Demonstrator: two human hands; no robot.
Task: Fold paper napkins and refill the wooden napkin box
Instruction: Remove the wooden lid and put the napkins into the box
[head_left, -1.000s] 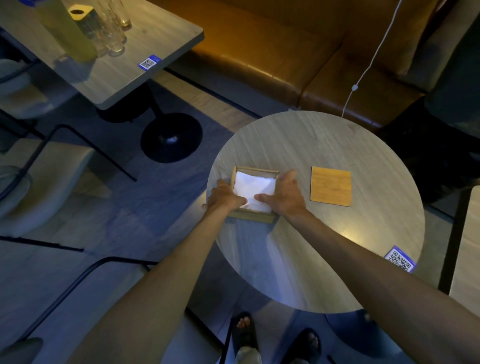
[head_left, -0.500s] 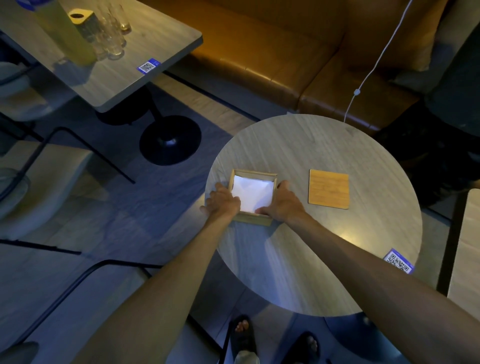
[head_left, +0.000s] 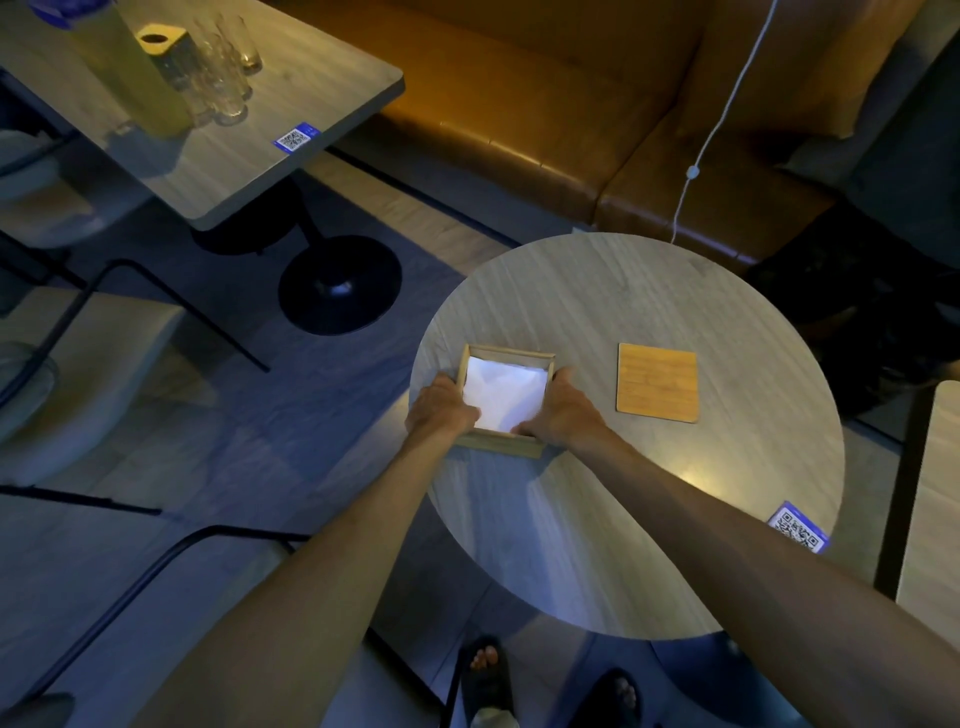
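Note:
A square wooden napkin box (head_left: 511, 353) sits near the left edge of a round wooden table (head_left: 649, 545). White folded napkins (head_left: 506, 392) fill its inside. My left hand (head_left: 441, 410) grips the box's left wall and near-left corner. Against the right wall rests my right hand (head_left: 563, 410), its fingers curled on the near-right corner. A flat square wooden lid (head_left: 656, 383) lies on the table to the right of the box, apart from it.
A QR sticker (head_left: 797, 526) is at the table's near right edge. A brown bench (head_left: 571, 119) with a white cable (head_left: 711, 130) runs behind. A second table (head_left: 218, 130) with glasses (head_left: 221, 67) stands far left. Chairs (head_left: 78, 364) are to the left.
My right hand has drawn back off the napkins onto the box's right wall. My left hand has settled onto the left wall. The box has stayed in place.

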